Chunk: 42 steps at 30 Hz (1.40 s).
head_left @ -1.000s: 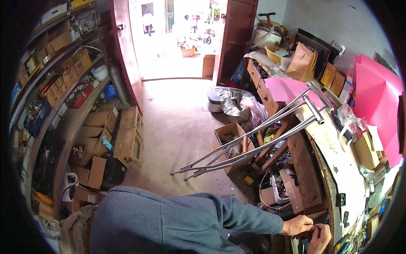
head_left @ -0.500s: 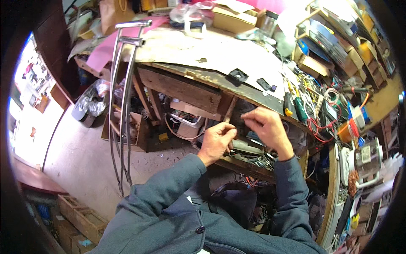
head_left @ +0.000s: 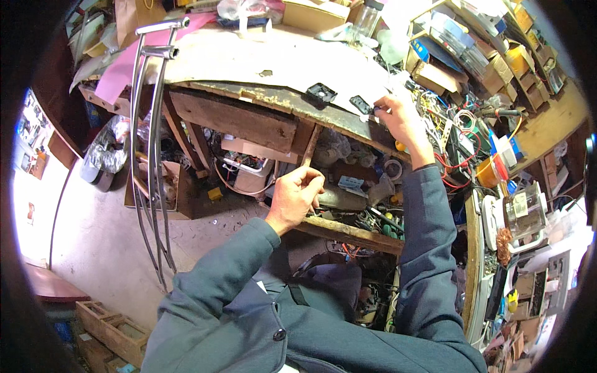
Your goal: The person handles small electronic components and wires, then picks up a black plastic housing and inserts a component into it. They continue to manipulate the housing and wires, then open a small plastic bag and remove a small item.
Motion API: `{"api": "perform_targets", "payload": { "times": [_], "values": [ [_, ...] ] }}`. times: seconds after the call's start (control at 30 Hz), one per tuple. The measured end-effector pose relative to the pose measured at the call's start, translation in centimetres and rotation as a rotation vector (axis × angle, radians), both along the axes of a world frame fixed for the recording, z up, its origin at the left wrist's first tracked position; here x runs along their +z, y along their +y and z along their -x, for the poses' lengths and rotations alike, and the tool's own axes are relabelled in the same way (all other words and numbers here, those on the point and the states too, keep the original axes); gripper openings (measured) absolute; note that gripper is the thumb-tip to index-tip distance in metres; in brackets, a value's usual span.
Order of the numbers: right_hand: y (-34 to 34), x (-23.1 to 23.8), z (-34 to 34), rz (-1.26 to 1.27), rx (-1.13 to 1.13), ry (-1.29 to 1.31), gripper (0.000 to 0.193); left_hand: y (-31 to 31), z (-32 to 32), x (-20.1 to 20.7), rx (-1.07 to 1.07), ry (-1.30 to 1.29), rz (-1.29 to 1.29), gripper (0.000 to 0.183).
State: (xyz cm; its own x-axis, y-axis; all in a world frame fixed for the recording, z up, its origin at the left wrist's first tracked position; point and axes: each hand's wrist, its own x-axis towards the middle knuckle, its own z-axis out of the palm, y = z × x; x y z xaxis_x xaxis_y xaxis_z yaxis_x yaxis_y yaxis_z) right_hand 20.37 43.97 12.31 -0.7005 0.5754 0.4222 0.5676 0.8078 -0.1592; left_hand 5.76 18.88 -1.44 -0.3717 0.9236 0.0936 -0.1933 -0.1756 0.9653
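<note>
My left hand (head_left: pixel 297 196) is held in front of the bench's lower shelf, thumb and fingers pinched together. Whatever lies between those fingertips is too small or hidden to make out. On the bench edge, my right hand (head_left: pixel 403 127) reaches down with fingers closed at a small dark piece (head_left: pixel 376 110). Just left of it lies a small black plastic part (head_left: pixel 360 104). Farther left, an open black plastic case (head_left: pixel 321 93) rests on the same worn dark edge of the workbench (head_left: pixel 267 98).
Tangled wires (head_left: pixel 463 127) and tools crowd the bench's right side. Bent metal tubing (head_left: pixel 152 124) stands at left. Boxes (head_left: pixel 316 15) line the back. A lower shelf (head_left: pixel 348 233) holds loose parts. A glass jug (head_left: pixel 525 208) is at far right.
My right hand has moved up and away from my left, onto the small dark piece at the bench edge. My left hand stays pinched. The whole view has shifted somewhat.
</note>
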Motion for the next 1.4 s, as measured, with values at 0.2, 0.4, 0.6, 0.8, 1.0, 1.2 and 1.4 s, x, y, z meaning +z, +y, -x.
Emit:
{"api": "perform_targets", "payload": {
  "times": [0.2, 0.4, 0.6, 0.8, 1.0, 1.2, 1.4],
  "values": [
    [0.4, 0.3, -0.5, 0.039, -0.078, 0.053, 0.02, -0.2, 0.0, 0.6, -0.009, 0.002, 0.033, 0.014],
    [1.8, -0.1, 1.1, -0.001, 0.022, 0.123, 0.019, -0.2, -0.2, 0.5, -0.008, 0.029, 0.036, 0.015],
    [0.5, 0.2, 3.0, 0.078, -0.061, 0.111, 0.016, -0.3, -0.2, 0.6, 0.003, 0.026, 0.032, 0.014],
    [-1.7, -0.5, 5.9, 0.071, 0.012, 0.122, 0.029, -0.2, -0.5, 0.9, -0.004, 0.052, 0.049, 0.013],
    [-3.6, -1.9, 9.9, 0.24, 0.058, 0.151, 0.058, -0.1, -0.4, 0.6, 0.0, 0.042, 0.039, 0.013],
    [-4.5, -1.3, 8.8, 0.237, 0.17, 0.279, 0.07, -0.2, -0.2, 0.6, 0.002, 0.048, 0.026, 0.013],
    [-5.4, -1.5, 6.7, 0.161, 0.164, 0.26, 0.079, -0.3, -0.2, 0.5, 0.004, 0.034, 0.032, 0.013]
  ]
}}
